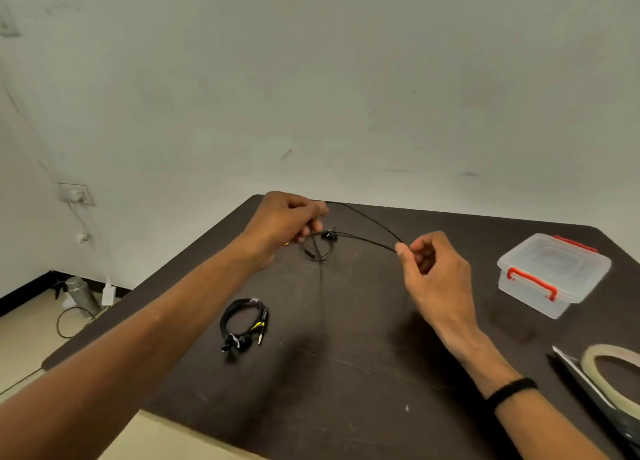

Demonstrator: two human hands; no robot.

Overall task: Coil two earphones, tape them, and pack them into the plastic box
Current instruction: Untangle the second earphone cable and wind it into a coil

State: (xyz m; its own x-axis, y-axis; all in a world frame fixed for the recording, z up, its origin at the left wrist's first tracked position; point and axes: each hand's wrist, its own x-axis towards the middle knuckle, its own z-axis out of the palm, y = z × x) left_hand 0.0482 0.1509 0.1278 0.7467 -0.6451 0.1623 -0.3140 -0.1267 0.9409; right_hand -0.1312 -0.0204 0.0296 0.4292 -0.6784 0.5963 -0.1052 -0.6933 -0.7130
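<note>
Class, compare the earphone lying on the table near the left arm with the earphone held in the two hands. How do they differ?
The coiled earphone is wound into a tight bundle; the held earphone is stretched out in loose strands. The coiled earphone rests untouched on the table; the held earphone is raised, pinched by the left hand and right hand. Both have thin black cables.

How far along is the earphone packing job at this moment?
Roughly a third done. One coiled earphone lies taped on the table. The second earphone is being coiled: the left hand grips its loops, the right hand pinches the cable. Left: taping it with the tape roll, then packing both into the plastic box, whose lid is on.
</note>
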